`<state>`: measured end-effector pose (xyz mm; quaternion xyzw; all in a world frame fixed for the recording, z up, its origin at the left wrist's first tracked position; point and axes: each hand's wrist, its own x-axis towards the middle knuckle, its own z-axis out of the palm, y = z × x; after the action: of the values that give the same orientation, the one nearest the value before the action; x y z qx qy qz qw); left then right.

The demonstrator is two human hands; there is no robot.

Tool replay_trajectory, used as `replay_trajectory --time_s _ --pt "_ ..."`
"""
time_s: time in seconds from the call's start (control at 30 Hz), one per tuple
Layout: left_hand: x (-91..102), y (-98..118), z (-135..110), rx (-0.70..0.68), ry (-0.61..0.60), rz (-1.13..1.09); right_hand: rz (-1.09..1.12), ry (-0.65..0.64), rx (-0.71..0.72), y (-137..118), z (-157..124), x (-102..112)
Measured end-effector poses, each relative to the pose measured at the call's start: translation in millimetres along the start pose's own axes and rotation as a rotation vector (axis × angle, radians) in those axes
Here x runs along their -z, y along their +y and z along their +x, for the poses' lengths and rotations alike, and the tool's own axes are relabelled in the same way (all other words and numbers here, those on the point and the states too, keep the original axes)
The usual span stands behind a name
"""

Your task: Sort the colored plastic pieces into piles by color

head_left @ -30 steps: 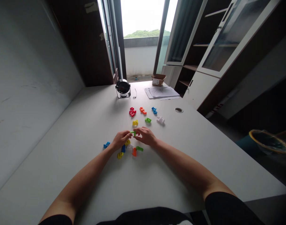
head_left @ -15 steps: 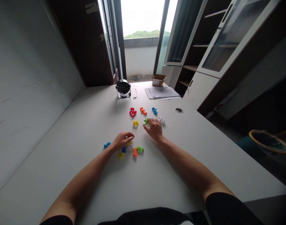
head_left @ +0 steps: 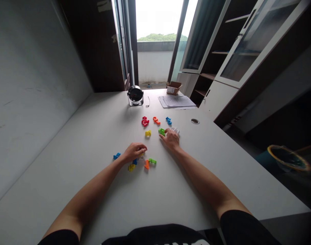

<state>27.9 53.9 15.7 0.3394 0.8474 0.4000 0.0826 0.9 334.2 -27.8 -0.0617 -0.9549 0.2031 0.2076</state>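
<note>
As I judge, the work is partly done. On the counter (head_left: 101, 132), toward the far edge, the pieces lie apart by colour in two rows, while a mixed group toward the near edge is not yet separated.

In the far rows I count six colour spots, one for each colour: red pieces (head_left: 145, 121), far orange piece (head_left: 156, 120), far blue piece (head_left: 168, 120), far yellow piece (head_left: 148, 133), far green piece (head_left: 162, 131) and far white piece (head_left: 176, 130). How many parts each spot has, I cannot tell.

In the near group I can count two blue pieces (head_left: 116, 156), two yellow pieces (head_left: 131, 167), one near orange piece (head_left: 146, 164), one near green piece (head_left: 152, 161) and one near white piece (head_left: 142, 158); the left hand may hide others.

The right hand (head_left: 172, 139) is half open at the far green piece, thumb and forefinger apart; whether it grips, I cannot tell. The left hand (head_left: 133, 150) is loosely curled above the near group; I cannot tell if it holds something.
</note>
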Motion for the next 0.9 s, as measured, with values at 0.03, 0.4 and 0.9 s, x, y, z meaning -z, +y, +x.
replay_trajectory --time_s 0.03,0.4,0.9 --pt "0.3 2.0 -0.2 0.003 -0.016 0.002 0.006 0.000 -0.003 0.2 0.1 0.0" --pt "-5.0 29.1 -7.1 -0.107 -0.196 0.159 0.231 -0.010 -0.009 3.0 3.2 -1.5" --pt "-22.2 20.4 -4.5 -0.101 -0.093 0.214 0.243 -0.017 0.008 0.7 2.7 0.0"
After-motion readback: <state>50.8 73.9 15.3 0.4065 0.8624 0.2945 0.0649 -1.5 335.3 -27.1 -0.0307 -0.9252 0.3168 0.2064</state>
